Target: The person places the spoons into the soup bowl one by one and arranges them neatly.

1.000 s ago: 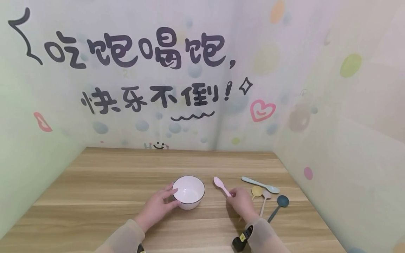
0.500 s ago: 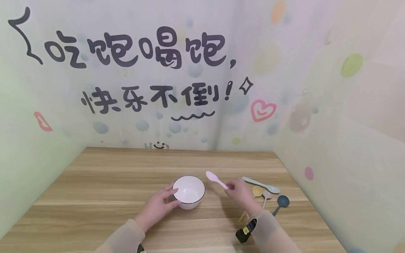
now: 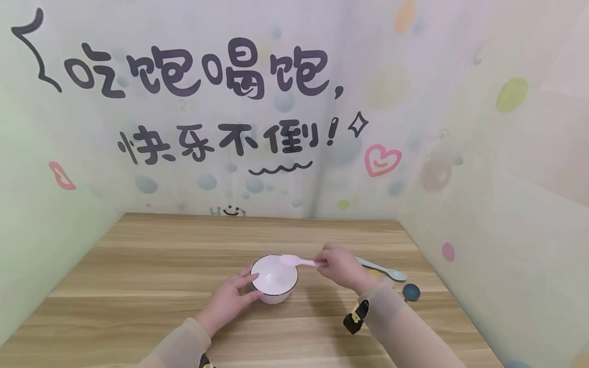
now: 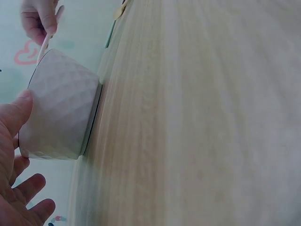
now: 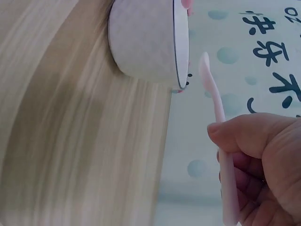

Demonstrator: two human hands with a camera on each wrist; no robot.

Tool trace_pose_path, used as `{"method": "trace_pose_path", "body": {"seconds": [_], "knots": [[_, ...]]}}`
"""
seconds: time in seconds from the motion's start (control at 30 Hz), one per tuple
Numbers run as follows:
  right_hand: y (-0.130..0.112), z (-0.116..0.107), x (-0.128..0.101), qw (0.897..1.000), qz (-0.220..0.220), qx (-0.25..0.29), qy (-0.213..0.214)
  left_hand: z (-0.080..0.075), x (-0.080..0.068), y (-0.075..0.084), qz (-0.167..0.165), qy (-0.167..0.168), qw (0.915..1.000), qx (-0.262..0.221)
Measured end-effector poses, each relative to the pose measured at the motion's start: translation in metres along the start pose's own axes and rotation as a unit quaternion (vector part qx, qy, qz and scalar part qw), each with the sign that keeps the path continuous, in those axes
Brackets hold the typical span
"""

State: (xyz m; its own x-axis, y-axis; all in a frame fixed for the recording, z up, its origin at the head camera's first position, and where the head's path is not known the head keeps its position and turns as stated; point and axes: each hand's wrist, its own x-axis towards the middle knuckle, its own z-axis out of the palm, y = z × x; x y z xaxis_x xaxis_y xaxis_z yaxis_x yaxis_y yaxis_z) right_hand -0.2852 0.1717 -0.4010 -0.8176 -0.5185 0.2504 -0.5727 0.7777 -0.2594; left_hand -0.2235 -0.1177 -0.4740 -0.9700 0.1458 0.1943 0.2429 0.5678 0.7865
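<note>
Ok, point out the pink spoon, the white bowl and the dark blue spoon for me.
pink spoon (image 3: 291,260), head view, on its scoop above the bowl.
white bowl (image 3: 276,298), head view, on its outer wall at the front.
dark blue spoon (image 3: 411,292), head view, on its round scoop.

L hand (image 3: 232,299) cupped, R hand (image 3: 339,266) pinching
</note>
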Motion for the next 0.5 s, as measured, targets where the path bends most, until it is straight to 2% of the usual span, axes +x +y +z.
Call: {"method": "trace_pose_path", "body": {"seconds": [0.17,0.3,0.5], "knots": [[-0.009,-0.008,0.011,0.997,-0.043,-0.033,-0.048,0.000,0.000,-0.002,-0.003,0.000,1.0000,-0.002],[-0.014,-0.010,0.017,0.993,-0.086,-0.051,-0.066,0.001,0.001,-0.003,0.000,-0.001,1.0000,0.001],[-0.019,-0.009,0.023,0.986,-0.121,-0.078,-0.090,0.001,0.001,-0.001,0.000,-0.004,1.0000,-0.007]]}}
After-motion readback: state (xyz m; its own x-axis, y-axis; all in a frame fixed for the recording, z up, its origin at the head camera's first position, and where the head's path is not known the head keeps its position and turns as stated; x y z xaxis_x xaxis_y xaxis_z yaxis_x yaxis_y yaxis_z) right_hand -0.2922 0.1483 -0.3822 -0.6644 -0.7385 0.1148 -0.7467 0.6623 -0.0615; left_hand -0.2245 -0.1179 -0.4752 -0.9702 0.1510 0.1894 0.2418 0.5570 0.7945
